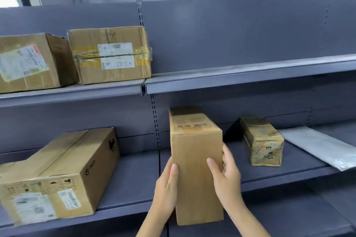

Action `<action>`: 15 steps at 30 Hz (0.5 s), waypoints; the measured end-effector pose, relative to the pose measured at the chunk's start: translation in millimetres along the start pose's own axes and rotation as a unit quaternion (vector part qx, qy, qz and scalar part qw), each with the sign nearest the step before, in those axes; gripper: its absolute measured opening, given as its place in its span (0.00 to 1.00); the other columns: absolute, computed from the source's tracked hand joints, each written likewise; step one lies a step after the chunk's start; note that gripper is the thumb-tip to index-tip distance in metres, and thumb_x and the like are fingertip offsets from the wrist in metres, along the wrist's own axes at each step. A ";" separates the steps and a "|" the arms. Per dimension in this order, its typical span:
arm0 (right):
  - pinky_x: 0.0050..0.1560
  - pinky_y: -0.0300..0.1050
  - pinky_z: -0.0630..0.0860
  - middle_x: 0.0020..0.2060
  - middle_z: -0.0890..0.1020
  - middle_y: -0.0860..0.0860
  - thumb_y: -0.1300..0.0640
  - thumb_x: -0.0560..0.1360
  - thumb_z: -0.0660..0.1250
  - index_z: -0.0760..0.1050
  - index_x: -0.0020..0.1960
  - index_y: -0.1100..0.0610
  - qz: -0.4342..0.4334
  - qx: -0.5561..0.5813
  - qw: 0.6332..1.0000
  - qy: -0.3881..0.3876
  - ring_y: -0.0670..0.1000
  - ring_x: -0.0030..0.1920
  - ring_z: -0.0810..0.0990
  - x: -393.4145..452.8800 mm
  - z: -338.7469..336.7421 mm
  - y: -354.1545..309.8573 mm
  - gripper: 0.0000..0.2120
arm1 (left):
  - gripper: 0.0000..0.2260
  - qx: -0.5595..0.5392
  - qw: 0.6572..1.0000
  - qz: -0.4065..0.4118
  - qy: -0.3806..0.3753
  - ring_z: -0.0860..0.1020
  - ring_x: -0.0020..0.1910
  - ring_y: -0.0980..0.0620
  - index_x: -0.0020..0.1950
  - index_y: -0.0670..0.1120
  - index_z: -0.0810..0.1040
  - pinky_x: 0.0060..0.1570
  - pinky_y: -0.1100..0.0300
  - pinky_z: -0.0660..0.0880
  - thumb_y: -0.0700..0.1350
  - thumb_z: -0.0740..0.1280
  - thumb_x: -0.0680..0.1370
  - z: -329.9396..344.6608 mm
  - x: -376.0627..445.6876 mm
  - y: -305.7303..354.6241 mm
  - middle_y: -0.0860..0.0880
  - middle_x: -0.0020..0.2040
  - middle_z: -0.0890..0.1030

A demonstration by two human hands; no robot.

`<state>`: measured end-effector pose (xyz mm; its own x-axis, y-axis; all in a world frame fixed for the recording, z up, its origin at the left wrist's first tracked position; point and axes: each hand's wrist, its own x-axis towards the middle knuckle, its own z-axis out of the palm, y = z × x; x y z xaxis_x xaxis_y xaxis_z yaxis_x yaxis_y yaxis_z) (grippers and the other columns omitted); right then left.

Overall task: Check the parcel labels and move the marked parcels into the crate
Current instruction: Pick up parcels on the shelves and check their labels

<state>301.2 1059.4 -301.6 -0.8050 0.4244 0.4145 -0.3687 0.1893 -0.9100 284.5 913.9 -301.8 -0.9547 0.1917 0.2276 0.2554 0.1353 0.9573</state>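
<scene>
Head view: a tall narrow parcel (pixel 196 167) is held upright in front of the lower shelf (pixel 279 177), between both hands. A plain brown face is turned toward the camera; a faint printed panel is seen on its upper face, too blurred to be read. The left hand (pixel 166 188) is pressed against the left edge, thumb laid on the front face; its fingers are hidden behind the parcel. The right hand (pixel 224 171) is wrapped round the right edge, thumb on the front, fingers curled along the side. Both forearms are cut off by the bottom border.

Just right, a small taped box (pixel 262 141) and a white mailer bag (pixel 319 147), partly cut off, are noted on the same shelf. At lower left a large carton (pixel 63 175) is seen, labels smeared. On the upper shelf (pixel 240 76) two labelled boxes (pixel 109 55) (pixel 32 62) are recorded; the leftmost is cropped. No label text can be made out.
</scene>
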 end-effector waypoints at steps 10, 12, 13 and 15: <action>0.64 0.46 0.70 0.62 0.73 0.42 0.53 0.75 0.65 0.63 0.69 0.46 0.008 -0.061 0.998 -0.020 0.45 0.62 0.72 -45.0 39.1 12.0 0.24 | 0.08 -0.013 0.999 -0.018 0.040 0.76 0.54 0.61 0.57 0.58 0.72 0.50 0.64 0.73 0.51 0.56 0.80 -44.7 -25.8 -8.9 0.56 0.57 0.79; 0.65 0.49 0.71 0.64 0.74 0.44 0.52 0.74 0.67 0.66 0.69 0.47 0.021 -0.042 0.998 -0.033 0.46 0.64 0.73 -46.6 38.0 15.3 0.25 | 0.10 0.047 0.995 0.028 0.082 0.74 0.59 0.59 0.60 0.59 0.68 0.55 0.65 0.71 0.48 0.59 0.80 -49.4 -19.3 5.2 0.55 0.62 0.76; 0.65 0.50 0.71 0.64 0.75 0.45 0.49 0.72 0.68 0.66 0.68 0.47 0.027 -0.028 0.998 -0.042 0.46 0.64 0.73 -47.3 38.0 15.4 0.26 | 0.15 0.099 0.986 0.068 0.117 0.70 0.64 0.57 0.65 0.57 0.66 0.61 0.63 0.67 0.46 0.60 0.79 -51.1 -14.3 15.9 0.55 0.65 0.72; 0.66 0.49 0.71 0.65 0.74 0.45 0.47 0.72 0.68 0.67 0.68 0.47 0.035 -0.005 0.998 -0.053 0.46 0.65 0.72 -48.2 39.9 16.8 0.26 | 0.21 0.227 0.943 0.172 0.171 0.59 0.72 0.53 0.72 0.48 0.63 0.69 0.62 0.54 0.45 0.62 0.79 -50.8 -1.1 41.0 0.54 0.70 0.64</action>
<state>315.3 1006.8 -336.7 -0.8731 0.3413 0.3481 -0.3064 0.1712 -0.9364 288.3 869.9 -253.8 -0.7773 -0.0140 0.6290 0.5237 0.5396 0.6592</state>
